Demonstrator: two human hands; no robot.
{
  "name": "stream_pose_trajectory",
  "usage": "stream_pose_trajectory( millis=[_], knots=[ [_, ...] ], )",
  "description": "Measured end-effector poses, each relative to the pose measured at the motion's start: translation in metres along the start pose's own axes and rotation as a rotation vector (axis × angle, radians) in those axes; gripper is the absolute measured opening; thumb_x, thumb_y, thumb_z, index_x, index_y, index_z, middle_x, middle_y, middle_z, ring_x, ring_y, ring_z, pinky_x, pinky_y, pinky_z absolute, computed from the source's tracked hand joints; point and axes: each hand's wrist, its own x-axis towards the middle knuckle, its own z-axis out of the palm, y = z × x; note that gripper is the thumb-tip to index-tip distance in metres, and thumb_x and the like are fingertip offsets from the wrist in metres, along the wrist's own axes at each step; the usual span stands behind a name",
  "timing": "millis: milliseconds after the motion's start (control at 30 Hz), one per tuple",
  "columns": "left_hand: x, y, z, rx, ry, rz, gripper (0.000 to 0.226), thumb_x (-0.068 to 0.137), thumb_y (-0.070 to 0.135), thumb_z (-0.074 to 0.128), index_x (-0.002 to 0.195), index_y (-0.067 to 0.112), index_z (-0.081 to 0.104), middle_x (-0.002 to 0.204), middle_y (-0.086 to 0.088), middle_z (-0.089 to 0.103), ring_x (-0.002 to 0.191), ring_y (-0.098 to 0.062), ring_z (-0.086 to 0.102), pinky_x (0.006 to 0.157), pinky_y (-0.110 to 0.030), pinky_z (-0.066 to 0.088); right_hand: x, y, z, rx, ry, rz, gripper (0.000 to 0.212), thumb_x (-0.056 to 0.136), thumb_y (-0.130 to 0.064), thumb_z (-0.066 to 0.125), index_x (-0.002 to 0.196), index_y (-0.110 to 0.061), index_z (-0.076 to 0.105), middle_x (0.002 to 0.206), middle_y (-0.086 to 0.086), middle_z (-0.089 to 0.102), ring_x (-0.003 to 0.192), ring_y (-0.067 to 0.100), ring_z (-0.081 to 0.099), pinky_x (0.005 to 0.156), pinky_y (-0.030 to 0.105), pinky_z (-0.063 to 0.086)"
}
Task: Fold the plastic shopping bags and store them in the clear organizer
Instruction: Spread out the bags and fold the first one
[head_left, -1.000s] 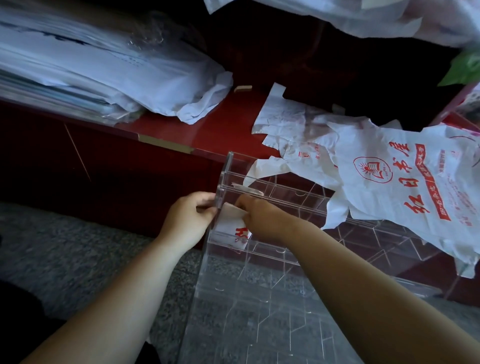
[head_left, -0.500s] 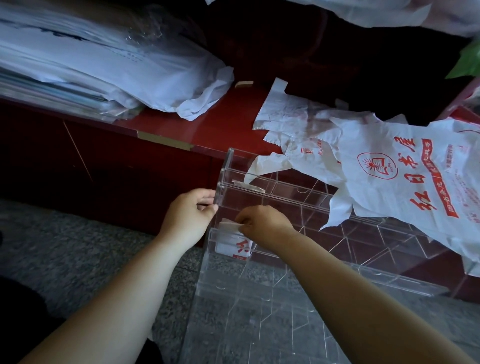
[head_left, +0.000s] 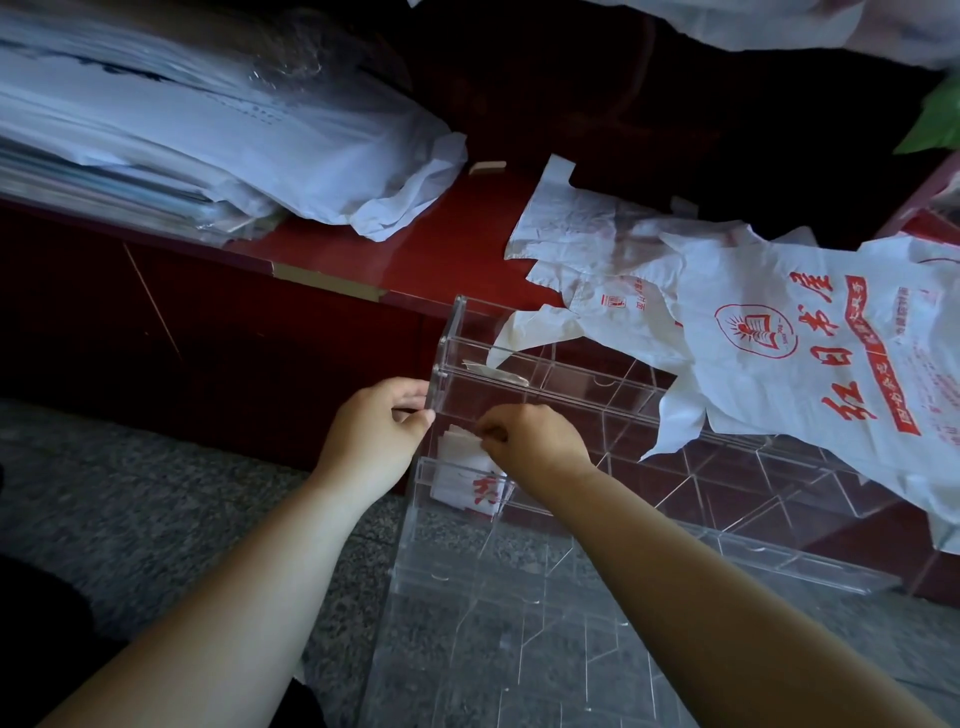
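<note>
Count of items: two hands, one clear organizer (head_left: 571, 375), one folded bag (head_left: 462, 480), two loose bags. My left hand (head_left: 374, 431) grips the organizer's left upright edge, fingers curled round it. My right hand (head_left: 530, 441) pinches the top edge of the folded bag between thumb and fingertips. The folded bag is a small white packet with red print. It sits in the leftmost compartment of a middle row, its lower part behind the clear front rail and its top above the rail. The organizer is a tiered acrylic rack divided into many cells, and the one strip of pale material (head_left: 496, 373) lies in the far left cell. The large loose bag (head_left: 810, 364), white with red characters and a round emblem, lies spread on the right and hangs over the organizer's far right part. The smaller loose bag (head_left: 587, 244) lies crumpled just beyond it, partly under it. Both rest on the dark red table (head_left: 415, 249). One stack of white sheets under clear film (head_left: 182, 130) occupies the table's far left. More white plastic (head_left: 753, 21) shows at the far top edge. The floor (head_left: 156, 519) is grey speckled stone, and the organizer stands on it against the table front.
</note>
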Motion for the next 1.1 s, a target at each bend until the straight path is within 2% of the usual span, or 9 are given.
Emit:
stream_pose_trajectory(
  millis=[133, 300, 467, 567, 700, 767, 867, 1000, 1100],
  knots=[
    [-0.001, 0.001, 0.000, 0.014, 0.002, 0.011, 0.026, 0.088, 0.006, 0.055, 0.113, 0.012, 0.063, 0.112, -0.005, 0.064, 0.093, -0.010, 0.054, 0.083, -0.022, 0.038, -0.006, 0.005, 0.006, -0.192, 0.088, -0.084, 0.027, 0.092, -0.018, 0.049, 0.117, -0.015, 0.058, 0.111, 0.005, 0.065, 0.102, 0.025, 0.059, 0.078, 0.030, 0.046],
    [-0.004, 0.005, 0.001, 0.083, 0.071, 0.040, 0.032, 0.089, 0.009, 0.055, 0.120, 0.013, 0.057, 0.120, -0.001, 0.059, 0.093, -0.008, 0.051, 0.079, -0.022, 0.037, -0.031, 0.017, 0.002, -0.126, 0.476, -0.256, 0.008, 0.055, -0.015, 0.066, 0.061, -0.012, 0.064, 0.055, -0.003, 0.060, 0.047, 0.018, 0.059, 0.032, 0.019, 0.034],
    [-0.016, 0.022, 0.006, 0.162, 0.304, 0.193, 0.044, 0.083, 0.009, 0.063, 0.125, 0.004, 0.049, 0.130, -0.013, 0.045, 0.120, -0.026, 0.044, 0.096, -0.028, 0.034, -0.072, 0.037, -0.018, -0.007, 0.528, -0.254, 0.006, 0.063, -0.016, 0.067, 0.068, -0.016, 0.069, 0.061, -0.006, 0.064, 0.050, 0.010, 0.058, 0.040, 0.018, 0.044],
    [-0.025, 0.034, 0.012, 0.288, 0.375, 0.504, 0.035, 0.083, 0.014, 0.056, 0.114, -0.001, 0.057, 0.119, -0.019, 0.055, 0.116, -0.029, 0.045, 0.097, -0.035, 0.032, -0.091, 0.052, -0.038, -0.022, 0.641, -0.211, 0.009, 0.069, -0.020, 0.064, 0.073, -0.014, 0.070, 0.065, -0.004, 0.066, 0.057, 0.013, 0.061, 0.047, 0.020, 0.048],
    [-0.039, 0.047, 0.040, 0.424, 0.178, 0.767, 0.045, 0.082, 0.026, 0.041, 0.123, 0.009, 0.046, 0.127, -0.016, 0.055, 0.122, -0.022, 0.035, 0.112, -0.037, 0.018, -0.109, 0.080, -0.071, -0.144, 0.696, 0.002, 0.026, 0.069, -0.013, 0.069, 0.093, -0.005, 0.069, 0.094, 0.010, 0.069, 0.087, 0.028, 0.065, 0.071, 0.030, 0.052],
    [-0.040, 0.049, 0.054, 0.520, 0.098, 0.775, 0.050, 0.082, 0.031, 0.038, 0.128, 0.011, 0.038, 0.132, -0.015, 0.052, 0.125, -0.021, 0.032, 0.112, -0.029, 0.003, -0.114, 0.090, -0.087, -0.134, 0.619, 0.117, 0.036, 0.083, -0.013, 0.064, 0.118, -0.006, 0.059, 0.125, 0.009, 0.057, 0.117, 0.027, 0.050, 0.094, 0.032, 0.040],
    [-0.034, 0.048, 0.065, 0.621, 0.042, 0.707, 0.056, 0.085, 0.043, 0.034, 0.130, 0.010, 0.035, 0.132, -0.017, 0.052, 0.124, -0.022, 0.031, 0.111, -0.028, -0.002, -0.109, 0.098, -0.096, -0.157, 0.549, 0.135, 0.045, 0.092, -0.024, 0.052, 0.135, -0.015, 0.043, 0.141, -0.001, 0.043, 0.131, 0.017, 0.034, 0.103, 0.023, 0.025],
    [-0.029, 0.043, 0.068, 0.679, -0.030, 0.621, 0.065, 0.095, 0.055, 0.009, 0.125, 0.008, 0.042, 0.127, -0.016, 0.057, 0.123, -0.023, 0.032, 0.111, -0.031, -0.003, -0.088, 0.098, -0.092, -0.256, 0.472, 0.068, 0.042, 0.093, -0.025, 0.048, 0.134, -0.015, 0.044, 0.139, 0.000, 0.046, 0.130, 0.019, 0.037, 0.104, 0.026, 0.025],
    [-0.025, 0.036, 0.068, 0.720, 0.010, 0.668, 0.068, 0.095, 0.056, 0.008, 0.122, 0.008, 0.049, 0.126, -0.014, 0.058, 0.122, -0.022, 0.034, 0.108, -0.032, 0.002, -0.076, 0.098, -0.089, -0.278, 0.582, 0.008, 0.018, 0.083, -0.010, 0.059, 0.096, -0.005, 0.070, 0.098, 0.010, 0.070, 0.095, 0.030, 0.062, 0.083, 0.035, 0.046]
  ],
)
